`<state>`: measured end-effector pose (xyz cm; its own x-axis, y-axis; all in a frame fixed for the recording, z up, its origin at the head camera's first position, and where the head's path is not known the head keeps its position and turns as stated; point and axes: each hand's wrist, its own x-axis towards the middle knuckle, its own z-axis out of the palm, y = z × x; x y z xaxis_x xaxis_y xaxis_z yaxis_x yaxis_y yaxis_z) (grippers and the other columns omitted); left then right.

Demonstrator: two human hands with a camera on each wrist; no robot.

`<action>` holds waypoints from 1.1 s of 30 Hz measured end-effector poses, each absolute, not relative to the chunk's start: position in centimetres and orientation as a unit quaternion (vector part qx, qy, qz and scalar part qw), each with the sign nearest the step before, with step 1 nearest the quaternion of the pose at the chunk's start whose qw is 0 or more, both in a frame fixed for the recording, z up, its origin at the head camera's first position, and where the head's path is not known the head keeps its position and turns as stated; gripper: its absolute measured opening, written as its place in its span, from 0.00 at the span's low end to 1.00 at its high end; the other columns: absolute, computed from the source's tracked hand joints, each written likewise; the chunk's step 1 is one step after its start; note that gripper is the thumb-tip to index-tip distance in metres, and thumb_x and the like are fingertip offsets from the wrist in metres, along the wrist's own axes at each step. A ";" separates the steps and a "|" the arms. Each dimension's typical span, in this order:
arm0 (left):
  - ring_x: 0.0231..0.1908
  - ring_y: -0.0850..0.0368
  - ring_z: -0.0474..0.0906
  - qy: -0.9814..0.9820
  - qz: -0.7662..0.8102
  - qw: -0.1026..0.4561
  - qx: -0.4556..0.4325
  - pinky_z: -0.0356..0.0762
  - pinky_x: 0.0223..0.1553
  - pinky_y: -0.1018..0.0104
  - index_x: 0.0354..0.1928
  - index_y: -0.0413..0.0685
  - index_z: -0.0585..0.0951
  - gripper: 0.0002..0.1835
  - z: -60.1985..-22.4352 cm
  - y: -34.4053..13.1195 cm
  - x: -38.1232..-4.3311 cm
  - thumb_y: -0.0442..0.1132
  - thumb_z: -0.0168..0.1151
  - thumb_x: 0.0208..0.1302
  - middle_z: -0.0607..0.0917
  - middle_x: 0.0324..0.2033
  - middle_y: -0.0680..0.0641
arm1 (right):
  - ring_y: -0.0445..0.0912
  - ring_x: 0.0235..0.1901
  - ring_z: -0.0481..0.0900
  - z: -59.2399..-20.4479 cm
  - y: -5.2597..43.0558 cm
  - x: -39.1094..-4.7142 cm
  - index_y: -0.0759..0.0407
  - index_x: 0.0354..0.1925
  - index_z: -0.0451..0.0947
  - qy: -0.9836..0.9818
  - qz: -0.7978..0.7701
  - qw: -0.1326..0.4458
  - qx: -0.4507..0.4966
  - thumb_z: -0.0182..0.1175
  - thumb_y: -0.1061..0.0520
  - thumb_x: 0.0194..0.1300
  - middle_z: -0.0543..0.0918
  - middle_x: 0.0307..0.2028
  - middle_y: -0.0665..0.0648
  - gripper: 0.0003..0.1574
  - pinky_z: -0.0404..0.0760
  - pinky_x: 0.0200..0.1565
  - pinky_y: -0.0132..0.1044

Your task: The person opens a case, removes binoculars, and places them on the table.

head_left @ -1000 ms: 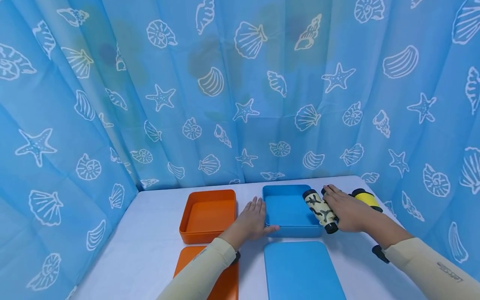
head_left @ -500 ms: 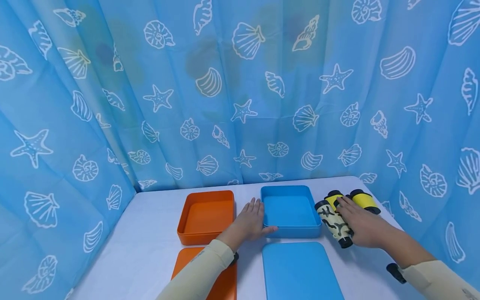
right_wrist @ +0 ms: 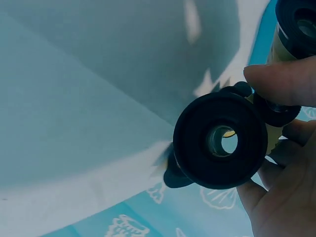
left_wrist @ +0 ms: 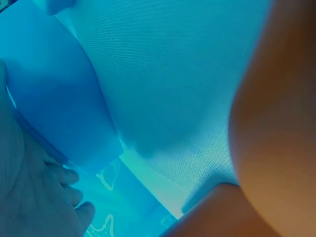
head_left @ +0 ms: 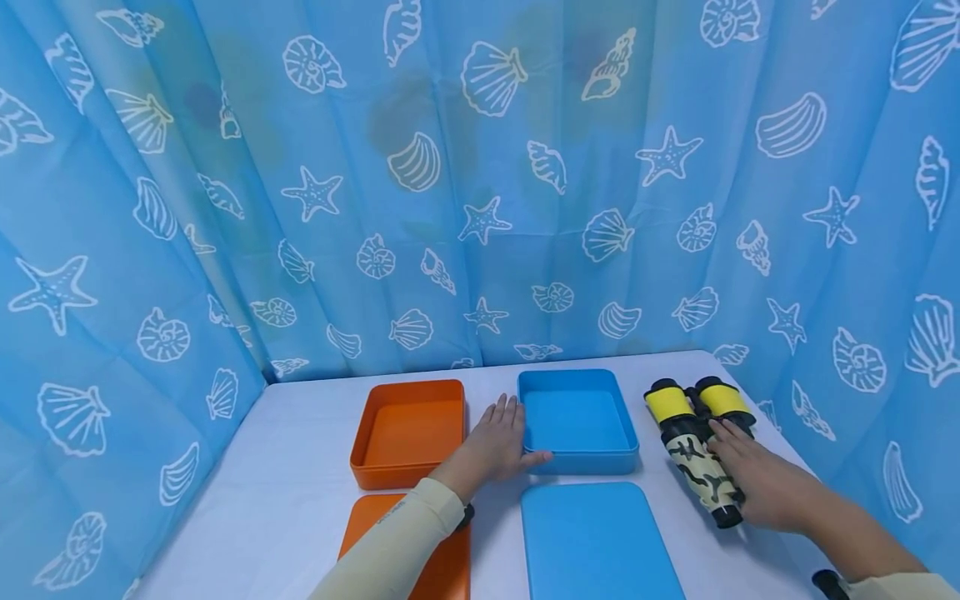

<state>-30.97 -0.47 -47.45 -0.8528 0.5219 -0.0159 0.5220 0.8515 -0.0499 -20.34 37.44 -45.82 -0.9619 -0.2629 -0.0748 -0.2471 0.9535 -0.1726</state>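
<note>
My right hand (head_left: 768,483) grips a pair of binoculars (head_left: 696,467) at the table's right side. They have camouflage-patterned barrels, yellow front ends and black trim. In the right wrist view the black eyecups (right_wrist: 195,131) point at the camera; my thumb (right_wrist: 284,81) lies across the middle, the other fingers on the opposite side. My left hand (head_left: 491,442) has straight fingers along the left wall of an open blue box (head_left: 592,463), with the thumb at its front corner. The left wrist view shows that hand (left_wrist: 29,182) beside the box's wall (left_wrist: 59,98).
Left of the blue box stands an open orange box (head_left: 405,477). Nearer lie a flat blue lid (head_left: 600,542) and an orange lid (head_left: 442,558), partly under my left sleeve (head_left: 397,542). A blue shell-patterned curtain (head_left: 450,208) hangs around the white table (head_left: 277,467).
My right hand has moved the binoculars from over the blue box's right edge to the right and nearer, away from the box. My left hand has stayed at the box's left wall.
</note>
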 end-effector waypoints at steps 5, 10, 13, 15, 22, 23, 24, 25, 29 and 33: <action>0.74 0.46 0.42 0.963 -0.029 0.000 0.269 0.47 0.70 0.53 0.77 0.44 0.48 0.59 -47.6 -0.4 -31.1 0.82 0.30 0.55 0.50 0.75 0.45 | 0.70 0.70 0.43 -46.3 38.1 -19.9 0.72 0.67 0.62 0.988 -0.083 0.059 -0.119 0.74 0.63 0.40 0.51 0.71 0.74 0.56 0.52 0.61 0.69; 0.74 0.46 0.42 0.962 -0.027 0.001 0.270 0.47 0.70 0.53 0.77 0.44 0.47 0.59 -47.5 -0.4 -31.0 0.82 0.31 0.56 0.50 0.75 0.45 | 0.71 0.69 0.43 -46.8 38.8 -19.2 0.70 0.67 0.64 0.988 -0.095 0.076 -0.099 0.73 0.64 0.39 0.50 0.71 0.75 0.55 0.51 0.61 0.70; 0.74 0.46 0.41 0.962 -0.027 0.000 0.271 0.47 0.70 0.53 0.77 0.44 0.47 0.59 -47.5 -0.4 -31.0 0.82 0.30 0.56 0.49 0.76 0.45 | 0.72 0.69 0.44 -47.1 39.1 -18.8 0.70 0.66 0.64 0.987 -0.103 0.086 -0.088 0.72 0.66 0.40 0.50 0.71 0.75 0.53 0.50 0.61 0.70; 0.74 0.46 0.42 0.962 -0.028 -0.001 0.271 0.47 0.70 0.53 0.77 0.45 0.47 0.58 -47.5 -0.5 -30.9 0.82 0.30 0.56 0.49 0.76 0.45 | 0.73 0.68 0.44 -47.2 39.3 -18.5 0.70 0.66 0.65 0.987 -0.104 0.088 -0.083 0.72 0.66 0.40 0.51 0.70 0.76 0.53 0.51 0.61 0.70; 0.74 0.46 0.42 0.963 -0.022 0.001 0.269 0.47 0.70 0.53 0.77 0.44 0.48 0.58 -47.5 -0.6 -30.9 0.82 0.31 0.56 0.50 0.75 0.45 | 0.74 0.67 0.45 -47.6 39.8 -17.9 0.70 0.64 0.67 0.988 -0.101 0.092 -0.069 0.72 0.66 0.39 0.52 0.69 0.78 0.51 0.52 0.60 0.71; 0.74 0.46 0.42 0.963 -0.022 0.001 0.270 0.47 0.70 0.52 0.77 0.44 0.48 0.58 -47.4 -0.6 -30.9 0.81 0.32 0.56 0.50 0.75 0.45 | 0.74 0.67 0.45 -47.6 39.8 -17.8 0.70 0.64 0.67 0.988 -0.101 0.093 -0.068 0.72 0.66 0.39 0.52 0.69 0.78 0.51 0.52 0.60 0.71; 0.74 0.46 0.42 0.963 -0.021 0.001 0.270 0.47 0.70 0.52 0.76 0.44 0.49 0.58 -47.4 -0.6 -30.9 0.81 0.32 0.56 0.50 0.75 0.44 | 0.74 0.67 0.45 -47.7 39.9 -17.8 0.70 0.64 0.67 0.988 -0.101 0.094 -0.068 0.72 0.66 0.39 0.52 0.69 0.78 0.51 0.52 0.59 0.71; 0.74 0.45 0.42 0.963 -0.020 0.000 0.270 0.47 0.70 0.52 0.76 0.44 0.49 0.58 -47.4 -0.6 -30.8 0.81 0.32 0.56 0.50 0.75 0.44 | 0.74 0.67 0.46 -47.8 40.0 -17.7 0.70 0.64 0.67 0.988 -0.102 0.094 -0.068 0.72 0.66 0.39 0.52 0.69 0.78 0.51 0.52 0.59 0.71; 0.74 0.45 0.42 0.963 -0.021 0.000 0.270 0.47 0.70 0.53 0.77 0.44 0.48 0.58 -47.2 -0.7 -30.7 0.81 0.32 0.56 0.50 0.75 0.45 | 0.74 0.67 0.46 -48.0 40.2 -17.5 0.69 0.64 0.67 0.988 -0.103 0.089 -0.068 0.71 0.67 0.40 0.52 0.69 0.78 0.50 0.52 0.60 0.70; 0.74 0.46 0.42 0.963 -0.021 0.002 0.267 0.47 0.70 0.53 0.77 0.44 0.48 0.58 -47.2 -0.6 -30.7 0.81 0.32 0.56 0.49 0.76 0.45 | 0.74 0.67 0.46 -48.0 40.3 -17.6 0.69 0.64 0.67 0.989 -0.102 0.090 -0.064 0.72 0.67 0.41 0.52 0.69 0.78 0.49 0.52 0.60 0.70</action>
<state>-30.74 -0.60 -47.19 -0.8571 0.5149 -0.0142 0.5150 0.8563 -0.0399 -17.56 40.29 -47.99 -0.9753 -0.1457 -0.1658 -0.1090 0.9711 -0.2125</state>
